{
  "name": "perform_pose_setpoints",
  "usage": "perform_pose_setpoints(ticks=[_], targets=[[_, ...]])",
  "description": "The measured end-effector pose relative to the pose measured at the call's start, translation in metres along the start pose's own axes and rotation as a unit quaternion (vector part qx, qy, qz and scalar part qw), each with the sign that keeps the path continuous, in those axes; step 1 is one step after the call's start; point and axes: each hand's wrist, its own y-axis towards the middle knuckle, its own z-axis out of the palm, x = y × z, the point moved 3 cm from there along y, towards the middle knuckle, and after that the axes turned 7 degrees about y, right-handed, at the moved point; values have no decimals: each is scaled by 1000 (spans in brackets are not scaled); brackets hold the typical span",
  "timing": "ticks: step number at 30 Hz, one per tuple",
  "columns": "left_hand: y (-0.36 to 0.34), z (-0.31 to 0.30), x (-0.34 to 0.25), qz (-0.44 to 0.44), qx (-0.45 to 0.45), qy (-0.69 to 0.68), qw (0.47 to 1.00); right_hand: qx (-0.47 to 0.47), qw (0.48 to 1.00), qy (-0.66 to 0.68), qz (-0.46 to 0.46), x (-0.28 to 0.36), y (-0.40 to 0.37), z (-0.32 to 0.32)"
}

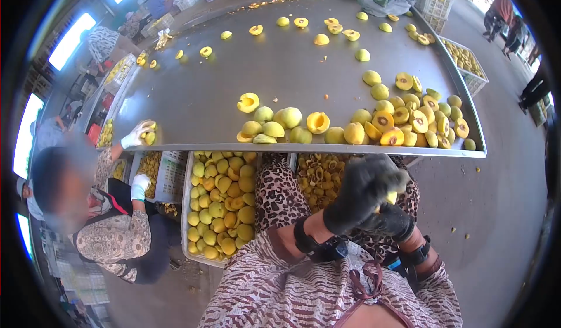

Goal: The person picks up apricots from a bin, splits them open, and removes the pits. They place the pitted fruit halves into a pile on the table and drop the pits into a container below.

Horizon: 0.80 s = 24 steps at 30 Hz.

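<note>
My left hand (365, 189), in a dark glove, is closed and blurred above my lap; what it grips cannot be made out. Just below and to the right, my right hand (390, 223), also dark-gloved, has its fingers curled. A yellow fruit piece (391, 198) shows between the two hands, against the right one's fingers. Behind them, a pile of whole and halved yellow fruit (409, 120) lies along the near edge of the metal table (198, 94). A smaller group of fruit (274, 128) sits left of it. Beneath the table edge is a crate of fruit pieces (315, 179).
A crate of fruit (219, 205) stands left of my legs. Farther left, a co-worker (111, 234) in white gloves has one hand at fruit on the table corner. A plastic bag (385, 2) lies at the far edge. Stacked crates (432, 0) stand behind; people are at the upper right.
</note>
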Motion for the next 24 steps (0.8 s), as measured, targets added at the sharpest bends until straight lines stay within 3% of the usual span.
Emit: perform_pose_setpoints(ticks=[1,2,4,6,7,8,10,12,14,16,17,18,19,21,23,24], targets=[[1,2,10,-105,5,-106,989,-21,998,45,-28,2,4,0],[1,4,12,-111,9,-107,988,-34,992,-96,-70,-32,9,-18],[3,-1,12,-118,-26,-219,968,18,992,-37,-120,17,21,5],[14,-20,9,-17,18,-101,995,-26,979,-108,-169,30,34,7],[17,-31,9,-83,-28,-202,975,-60,967,-126,-212,45,39,13],[20,-43,11,-147,-73,-300,940,47,978,-128,-155,57,45,16],[35,-93,30,-184,-249,-255,916,-5,972,-147,-182,54,52,21],[51,-165,58,-101,-337,-21,936,-24,976,-125,-178,36,56,19],[70,-227,84,3,-270,289,919,-57,978,-103,-172,16,60,13],[78,-277,123,-63,-96,443,889,-43,986,-117,-113,-4,63,2],[82,-311,154,-42,50,556,829,-38,985,-109,-130,-11,63,-2],[89,-326,180,-14,187,652,735,-58,969,-153,-184,-20,64,-6],[111,-307,174,5,192,649,736,-65,977,-128,-155,-24,62,-11],[149,-258,149,-30,70,695,715,-80,983,-109,-123,-27,56,-14],[196,-207,173,48,68,565,821,-63,989,121,-56,-28,55,-13],[217,-170,182,92,83,564,817,-73,989,113,-57,-26,57,-17]])
